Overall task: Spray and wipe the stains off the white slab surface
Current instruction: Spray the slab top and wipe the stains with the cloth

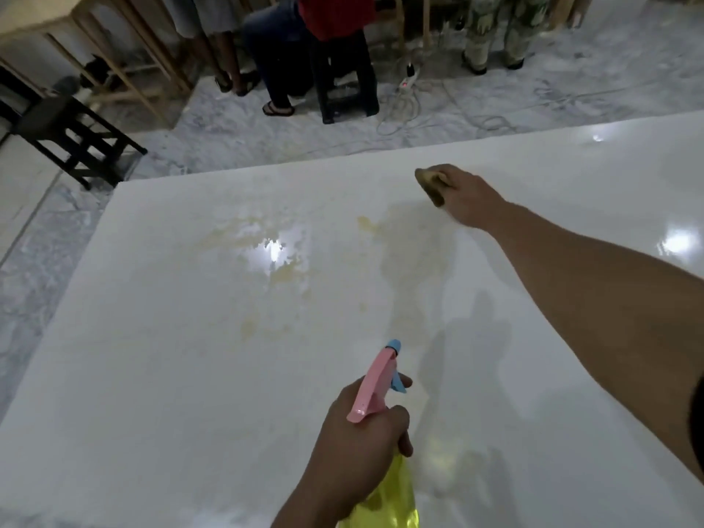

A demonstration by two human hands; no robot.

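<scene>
Head view: looking down on a glossy white slab (160, 375), wet and streaked. Yellowish stains (266, 257) pooled left of centre, around 11 o'clock from the near hand, with a smaller patch (367, 222) further toward 12 o'clock. Left hand (362, 440) at 6 o'clock, fingers curled around the neck of a yellow spray bottle (388, 501), pink trigger head (373, 383) with blue nozzle aimed at 12 o'clock, forefinger on the blue trigger. Right hand (466, 196) stretched out to 1 o'clock near the far edge of the slab, fingers clamped over a brownish sponge (432, 182) pressed against the surface. Beyond the slab at 12 o'clock, a marbled floor (495, 89), a dark stool (343, 85), a white power strip (408, 80) and several people's legs.
</scene>
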